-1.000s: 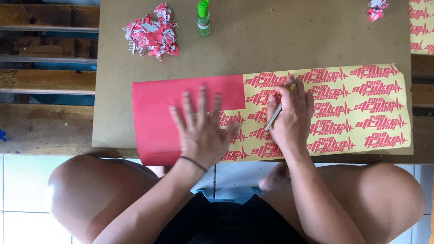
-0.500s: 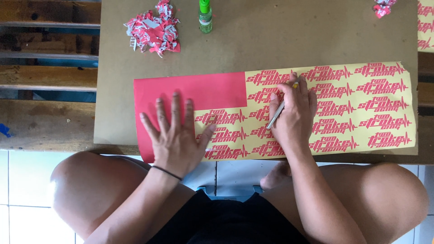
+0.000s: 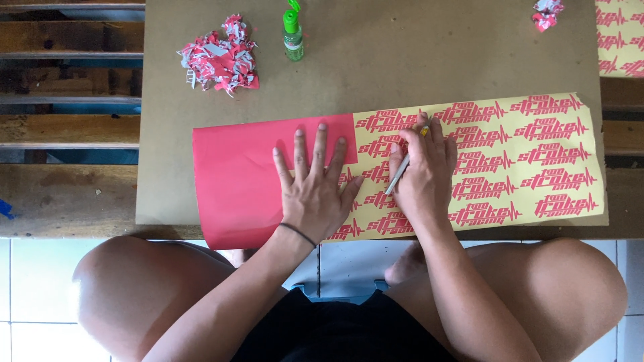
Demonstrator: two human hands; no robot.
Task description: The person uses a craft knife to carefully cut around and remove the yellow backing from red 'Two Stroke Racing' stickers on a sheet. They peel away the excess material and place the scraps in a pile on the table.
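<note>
A long sticker sheet [image 3: 523,161] lies across the brown board [image 3: 416,60]; its left part is solid red vinyl [image 3: 235,181], the rest is yellow backing with rows of red cut logos. My left hand [image 3: 315,184] presses flat on the sheet, fingers spread, where red meets yellow. My right hand [image 3: 422,174] is closed around a thin silver tool [image 3: 397,175] with a yellow end, its tip down on the sheet among the logos, right beside my left hand.
A heap of red and white vinyl scraps [image 3: 218,57] lies at the board's far left. A small green bottle [image 3: 292,33] stands behind the sheet. Another scrap clump [image 3: 545,12] and a second yellow sticker sheet [image 3: 620,37] sit far right. Wooden slats [image 3: 67,127] run left.
My left hand slid left and then back right along the sheet, ending close to my right hand. The right hand has stayed in place with the tool.
</note>
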